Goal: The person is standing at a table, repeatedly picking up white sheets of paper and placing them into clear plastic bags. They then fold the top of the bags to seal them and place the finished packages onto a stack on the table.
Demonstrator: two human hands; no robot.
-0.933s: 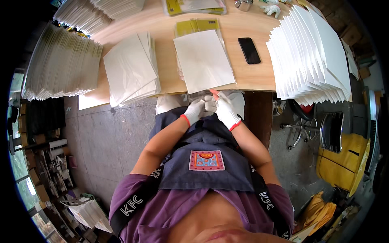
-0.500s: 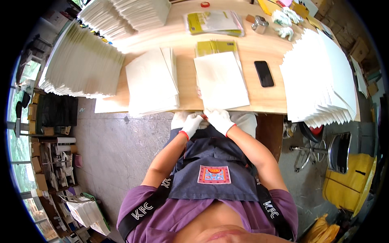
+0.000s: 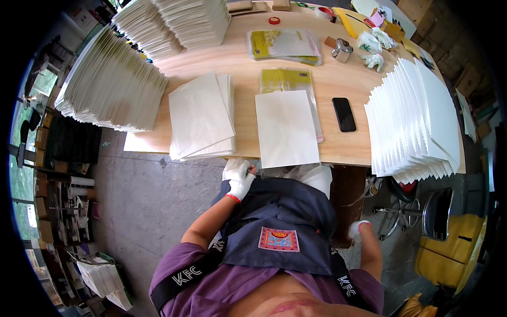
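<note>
My left hand (image 3: 238,177), in a white glove with a red cuff and bare fingertips, rests over my lap at the table's front edge. Its fingers are curled together, and whatever they hold is hidden. My right hand (image 3: 359,231), gloved the same way, is away at my right side, low beside a brown panel (image 3: 346,211) under the table; its fingers are blurred. In front of me a white sheet (image 3: 288,129) lies partly over clear plastic sleeves with a yellow-green print (image 3: 285,79). Left of it is a loose pile of off-white sheets (image 3: 202,116).
Tall paper stacks (image 3: 113,82) fill the left side, and fanned white sheets (image 3: 414,121) the right. A black phone (image 3: 344,114) lies between. Farther back are more printed sleeves (image 3: 280,44), a metal object (image 3: 342,50) and spare gloves (image 3: 374,62). A wheeled chair (image 3: 437,214) stands at right.
My right hand has left my left hand and swung out to my right side. The left has shifted slightly left. The whole view has tilted, so the table sits lower.
</note>
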